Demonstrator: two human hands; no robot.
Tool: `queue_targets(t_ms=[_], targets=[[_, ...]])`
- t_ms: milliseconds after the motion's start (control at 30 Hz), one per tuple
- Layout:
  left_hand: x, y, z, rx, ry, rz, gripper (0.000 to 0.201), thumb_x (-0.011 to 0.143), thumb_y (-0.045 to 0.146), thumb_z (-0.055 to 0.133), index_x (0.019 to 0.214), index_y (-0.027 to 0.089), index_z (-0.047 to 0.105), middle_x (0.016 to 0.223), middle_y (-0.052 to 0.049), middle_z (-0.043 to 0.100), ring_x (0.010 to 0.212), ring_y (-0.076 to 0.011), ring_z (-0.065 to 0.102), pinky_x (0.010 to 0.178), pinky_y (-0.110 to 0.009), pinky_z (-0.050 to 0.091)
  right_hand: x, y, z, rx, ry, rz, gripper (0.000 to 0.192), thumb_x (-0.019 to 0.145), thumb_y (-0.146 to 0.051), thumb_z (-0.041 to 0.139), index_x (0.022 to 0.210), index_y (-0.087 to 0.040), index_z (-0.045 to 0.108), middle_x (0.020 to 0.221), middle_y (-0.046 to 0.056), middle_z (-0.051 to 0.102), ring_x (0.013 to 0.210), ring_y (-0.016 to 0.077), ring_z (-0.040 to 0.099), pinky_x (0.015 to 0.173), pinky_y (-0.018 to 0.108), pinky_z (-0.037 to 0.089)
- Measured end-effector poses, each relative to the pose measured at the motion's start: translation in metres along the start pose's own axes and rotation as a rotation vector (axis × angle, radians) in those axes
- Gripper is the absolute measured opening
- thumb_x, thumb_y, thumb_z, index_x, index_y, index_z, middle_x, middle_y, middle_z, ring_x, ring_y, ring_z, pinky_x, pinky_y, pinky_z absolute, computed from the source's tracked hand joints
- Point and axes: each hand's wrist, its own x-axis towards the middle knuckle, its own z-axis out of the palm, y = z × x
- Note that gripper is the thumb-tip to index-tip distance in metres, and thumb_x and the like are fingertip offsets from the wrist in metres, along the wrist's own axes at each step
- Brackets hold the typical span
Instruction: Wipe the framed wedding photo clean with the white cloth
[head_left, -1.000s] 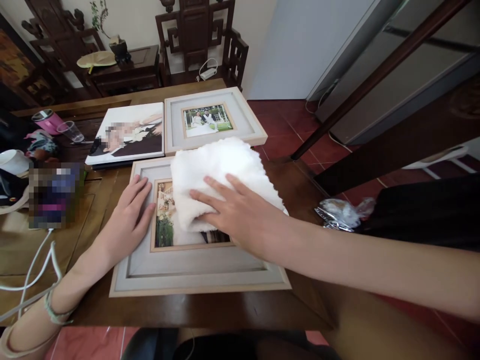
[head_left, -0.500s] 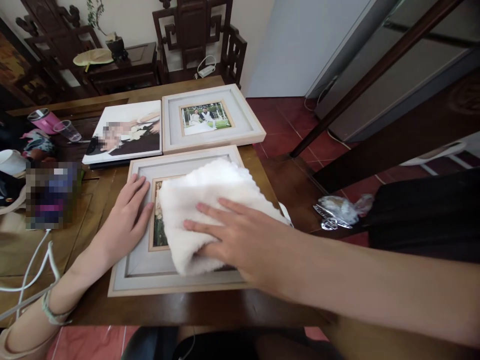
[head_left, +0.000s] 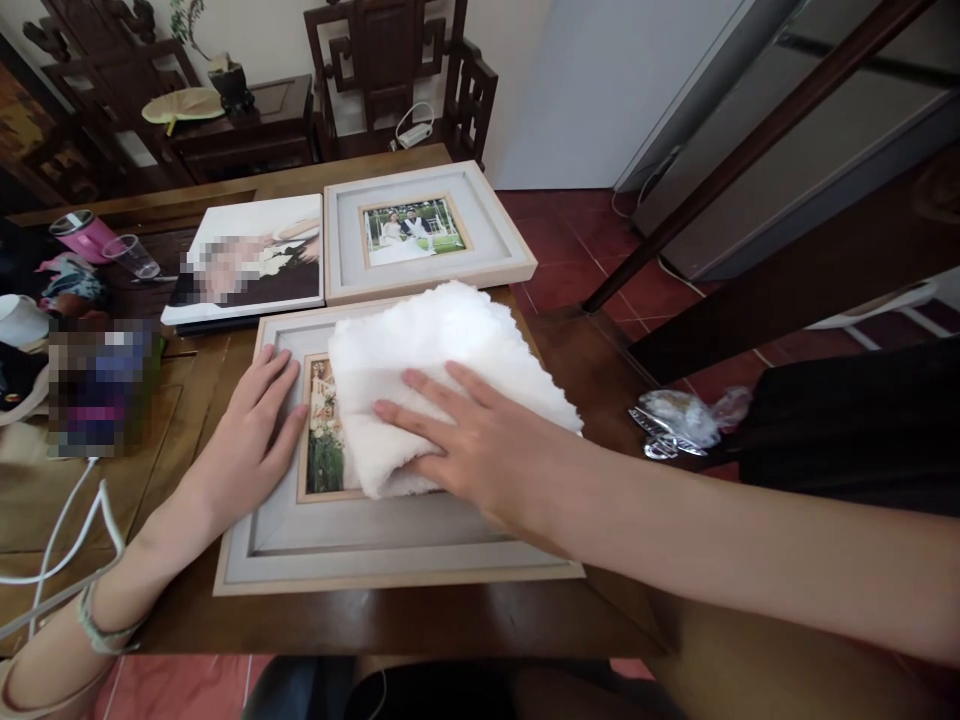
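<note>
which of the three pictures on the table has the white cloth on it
The nearest framed photo, at the table's front edge: the white cloth covers its upper right under the right hand. The other two pictures lie bare behind it.

A home's living room is showing itself here: carved dark wooden chairs [head_left: 390,60] are standing by the wall, wedding photos in frames [head_left: 420,235] are lying on a wooden table [head_left: 375,625], red tiles [head_left: 570,260] covering the floor.

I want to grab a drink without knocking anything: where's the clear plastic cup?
In the head view the clear cup lies tipped at the table's far left, beside the pink tumbler, left of the unframed photo print.
</note>
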Motion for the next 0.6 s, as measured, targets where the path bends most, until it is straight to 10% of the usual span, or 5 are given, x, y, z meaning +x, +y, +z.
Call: queue_targets(t_ms=[600], targets=[[0.0,0.001,-0.002,0.034,-0.027,0.021,0.05,0.099,0.034,0.037,0.144,0.012,0.038,0.151,-0.017,0.037,0.146,-0.0293,0.022,0.119,-0.051,0.024,-0.002,-0.005,0.021,-0.043,0.15,-0.021,0.057,0.066,-0.019,0.08,0.121,-0.024,0.066,0.155,0.014,0.03,0.138,0.0487,0.023,0.107,0.069,0.022]])
